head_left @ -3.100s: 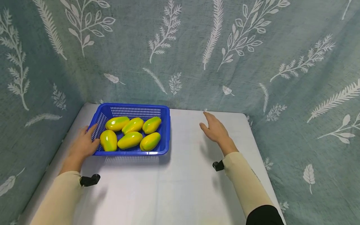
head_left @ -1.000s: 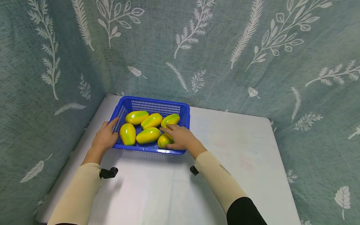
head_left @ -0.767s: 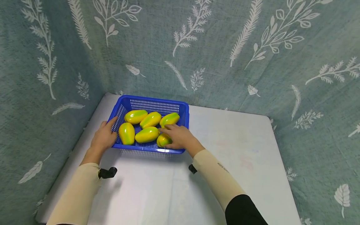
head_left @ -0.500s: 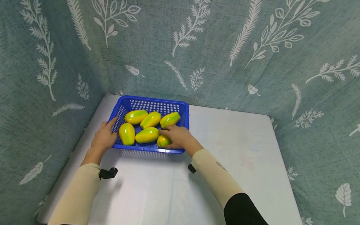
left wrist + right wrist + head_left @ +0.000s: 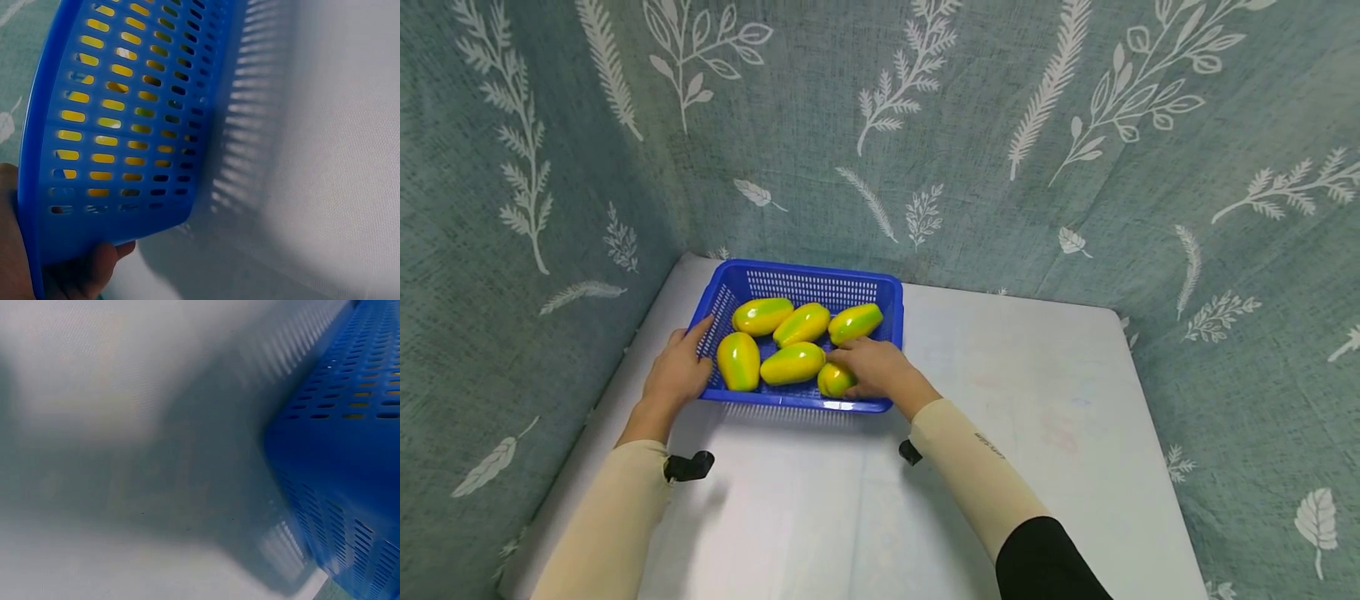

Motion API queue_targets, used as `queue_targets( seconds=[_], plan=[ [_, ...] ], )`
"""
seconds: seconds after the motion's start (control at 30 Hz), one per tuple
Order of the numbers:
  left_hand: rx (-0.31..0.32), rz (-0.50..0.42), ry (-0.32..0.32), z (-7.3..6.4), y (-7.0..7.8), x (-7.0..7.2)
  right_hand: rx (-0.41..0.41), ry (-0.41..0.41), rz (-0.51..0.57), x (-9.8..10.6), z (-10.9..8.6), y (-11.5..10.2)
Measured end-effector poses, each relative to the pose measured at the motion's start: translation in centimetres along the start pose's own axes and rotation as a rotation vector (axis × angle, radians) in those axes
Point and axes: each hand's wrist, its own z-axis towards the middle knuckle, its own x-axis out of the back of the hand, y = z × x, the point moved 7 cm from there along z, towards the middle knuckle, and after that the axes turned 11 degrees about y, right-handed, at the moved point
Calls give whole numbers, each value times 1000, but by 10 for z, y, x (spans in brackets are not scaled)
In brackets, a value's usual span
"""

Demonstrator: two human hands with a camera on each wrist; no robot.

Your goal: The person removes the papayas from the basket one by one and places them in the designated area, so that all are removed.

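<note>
A blue perforated plastic basket [image 5: 790, 402] holds several glossy yellow-green mangoes [image 5: 792, 363] in two rows. My left hand [image 5: 676, 367] grips the basket's left side; in the left wrist view that hand [image 5: 12, 250] shows at the rim, with fingertips [image 5: 103, 265] against the outer wall. Inside the front right corner, my right hand [image 5: 876, 367] is curled over a mango [image 5: 835, 380], hiding its right part. Behind that hand lies another mango [image 5: 856, 322]. The right wrist view shows the basket's outer wall [image 5: 337, 450] but not the hand.
The basket stands on a white-covered table [image 5: 1015, 433], near its back left corner. Green leaf-patterned cloth [image 5: 820, 108] hangs behind and along both sides. White table surface extends in front of the basket and to its right.
Since the oldest frame, my right hand has moved left from over the table into the basket and onto the front right mango. My left hand stays at the basket's side.
</note>
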Motion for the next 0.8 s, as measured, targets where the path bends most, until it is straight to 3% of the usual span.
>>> queue_targets(
  seconds=[0.27, 0.53, 0.8],
  plan=[
    [5, 1, 12, -1, 1, 0, 4, 92, 158, 19, -6, 3],
    [-20, -4, 10, 0, 2, 0, 6, 181, 249, 42, -10, 9],
    [-51, -6, 17, -2, 4, 1, 1, 272, 253, 72, -19, 19]
  ],
)
